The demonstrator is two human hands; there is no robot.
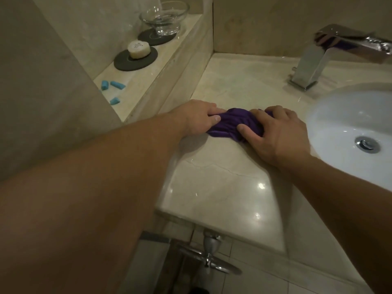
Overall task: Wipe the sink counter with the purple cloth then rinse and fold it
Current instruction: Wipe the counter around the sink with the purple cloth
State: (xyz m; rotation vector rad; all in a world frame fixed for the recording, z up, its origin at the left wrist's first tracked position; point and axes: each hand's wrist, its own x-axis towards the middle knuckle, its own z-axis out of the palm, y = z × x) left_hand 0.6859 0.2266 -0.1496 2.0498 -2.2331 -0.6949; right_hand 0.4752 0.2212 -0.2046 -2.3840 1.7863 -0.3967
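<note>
- Pale marble bathroom counter, glossy with light reflections, and a raised ledge along its left side.
- On the ledge at ten o'clock: blue pieces, a round soap on a dark coaster, then a glass bowl.
- Left hand pinches the left end of the purple cloth, thumb on top.
- Bunched cloth lies on the counter at centre, between both hands.
- Right hand grips its right end, fingers curled.
- At two o'clock a chrome faucet; at three o'clock the white sink.
</note>
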